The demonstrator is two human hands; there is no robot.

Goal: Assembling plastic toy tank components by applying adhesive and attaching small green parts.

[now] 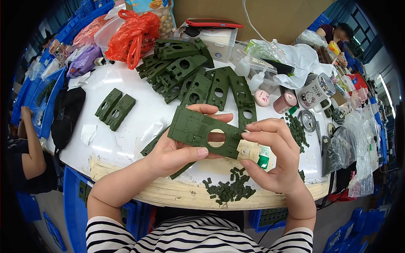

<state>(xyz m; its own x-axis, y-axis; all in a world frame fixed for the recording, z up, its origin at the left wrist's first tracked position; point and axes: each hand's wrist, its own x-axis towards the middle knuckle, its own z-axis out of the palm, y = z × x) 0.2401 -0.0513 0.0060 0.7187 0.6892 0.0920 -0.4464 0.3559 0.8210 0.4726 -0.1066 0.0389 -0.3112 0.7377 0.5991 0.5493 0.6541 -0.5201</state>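
- At 6 o'clock, the white tabletop (pixel 107 147) ends in 1 curved, bare wooden edge (pixel 168 194); below, at 8, sits 1 blue bin (pixel 74 198).
- At 5, 1 heap of small green pieces (pixel 230 187), too many to count.
- Centre, above the table: the left hand (pixel 171 155) is clamped on 1 green moulded part (pixel 194 126).
- The right hand (pixel 276 154) is at its 4 o'clock end, thumb and fingers apart; I cannot tell whether they touch it.
- Between 9 and 10, 2 matching parts (pixel 123 104) lie side by side.
- At 12, 1 overlapping pile (pixel 175 71), uncountable.
- Between 1 and 3: 2 squeeze bottles (pixel 256 82), 1 pink tin (pixel 284 103), 1 mug (pixel 312 95).
- Farther, 1 red bag (pixel 135 36) at 11, 1 cardboard panel (pixel 287 17) at 1, 1 seated person (pixel 329 31) at 2.
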